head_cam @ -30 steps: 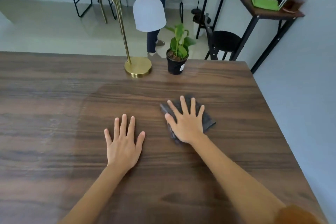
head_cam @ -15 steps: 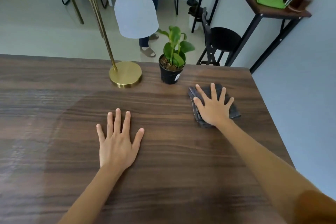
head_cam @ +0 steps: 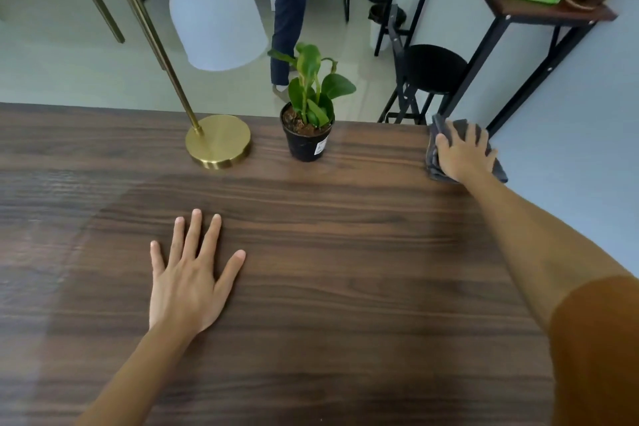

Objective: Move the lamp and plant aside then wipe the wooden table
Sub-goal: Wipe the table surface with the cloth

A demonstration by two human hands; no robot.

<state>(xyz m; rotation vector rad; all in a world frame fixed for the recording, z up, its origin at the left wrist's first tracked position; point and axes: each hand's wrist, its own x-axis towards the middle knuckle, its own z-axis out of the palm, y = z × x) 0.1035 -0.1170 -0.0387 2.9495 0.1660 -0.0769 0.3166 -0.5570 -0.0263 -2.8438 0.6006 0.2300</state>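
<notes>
Around: lamp (head_cam: 218, 141) and plant (head_cam: 307, 135) side by side at far edge of surface (head_cam: 345, 239), black stool (head_cam: 434, 68) beyond | Hands: left hand (head_cam: 189, 282) flat on wood, fingers spread; right hand (head_cam: 462, 156) flat, pressing grey cloth (head_cam: 433, 164) at far right corner | Change: cloth and right hand moved from beside plant to corner; left hand unmoved

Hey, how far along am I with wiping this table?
Looks done: lamp and plant stand at the far edge. In hand: right hand presses the grey cloth onto the far right corner, left hand flat on the table. Left: probably the strip around lamp and plant; wiped area can't be told.
</notes>
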